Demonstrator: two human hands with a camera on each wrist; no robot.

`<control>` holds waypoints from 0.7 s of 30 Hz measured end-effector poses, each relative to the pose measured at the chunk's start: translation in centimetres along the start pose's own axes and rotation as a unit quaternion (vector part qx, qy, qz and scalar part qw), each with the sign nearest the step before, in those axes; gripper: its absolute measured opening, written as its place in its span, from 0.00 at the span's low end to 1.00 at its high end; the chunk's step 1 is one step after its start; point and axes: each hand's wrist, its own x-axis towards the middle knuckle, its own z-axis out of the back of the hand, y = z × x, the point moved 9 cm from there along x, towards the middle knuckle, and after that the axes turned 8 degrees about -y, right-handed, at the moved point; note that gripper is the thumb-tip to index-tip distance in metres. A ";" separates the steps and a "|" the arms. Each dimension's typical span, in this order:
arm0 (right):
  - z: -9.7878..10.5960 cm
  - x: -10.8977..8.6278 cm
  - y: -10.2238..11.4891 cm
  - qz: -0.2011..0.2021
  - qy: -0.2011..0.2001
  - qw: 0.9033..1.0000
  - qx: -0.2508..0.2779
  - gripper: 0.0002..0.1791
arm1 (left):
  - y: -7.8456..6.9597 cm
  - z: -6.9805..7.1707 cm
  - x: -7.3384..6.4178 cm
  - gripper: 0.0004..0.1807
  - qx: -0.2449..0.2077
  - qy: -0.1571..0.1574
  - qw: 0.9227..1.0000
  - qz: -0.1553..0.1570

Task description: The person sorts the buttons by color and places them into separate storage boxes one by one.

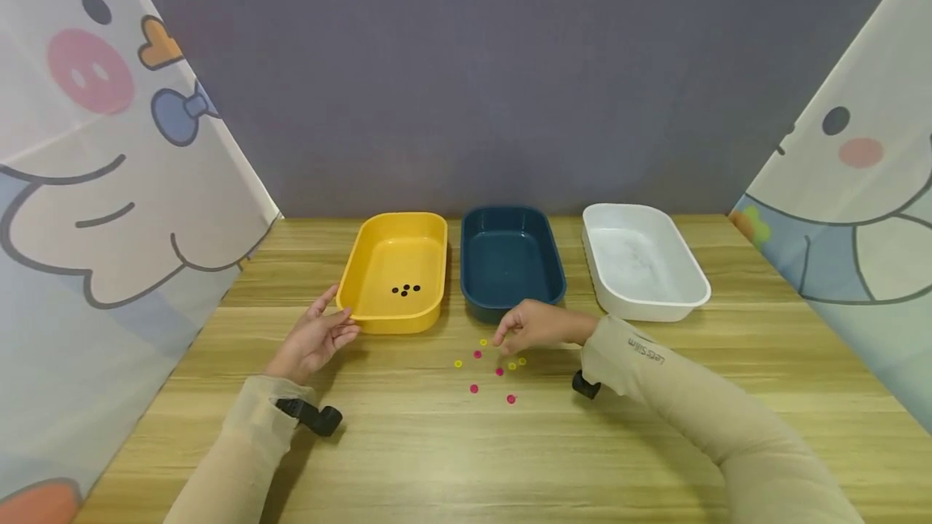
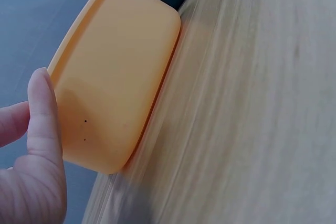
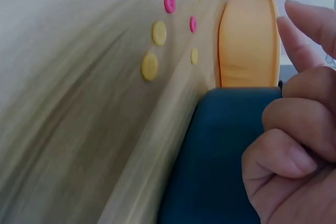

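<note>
My left hand (image 1: 311,344) holds the near left corner of the yellow tray (image 1: 349,273); its thumb (image 2: 42,108) lies against the outer wall up at the rim. Several black buttons (image 1: 405,293) lie together on that tray's floor. In front of the dark blue tray (image 1: 469,302), my right hand (image 1: 539,325) hovers low over scattered buttons, thumb and forefinger apart, the other fingers curled, with nothing visible between them. Several pink buttons (image 3: 169,2) and several yellow buttons (image 3: 159,33) lie loose on the wooden table, some close beneath the right fingertips.
A white tray (image 1: 655,307) stands right of the dark blue one, the three trays forming a row along the back of the table (image 1: 437,459). Behind them rises a grey panel (image 1: 466,79). Printed cloth hangs at both sides.
</note>
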 end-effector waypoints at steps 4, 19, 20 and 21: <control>0.3 -0.5 -0.1 0.003 0.001 1.000 -0.006 0.10 | 0.1 0.1 0.0 0.40 -0.008 0.002 1.000 -0.001; 0.3 -1.8 1.4 0.120 -0.022 0.988 -0.092 0.09 | 0.4 0.1 0.2 0.40 -0.042 0.018 0.999 0.006; 0.2 -1.8 1.5 0.130 -0.021 0.985 -0.110 0.09 | 0.4 0.1 0.2 0.40 -0.045 0.020 0.999 0.006; 0.0 -1.9 1.6 0.138 -0.017 0.982 -0.127 0.09 | 0.4 0.0 0.2 0.40 -0.048 0.023 0.999 0.006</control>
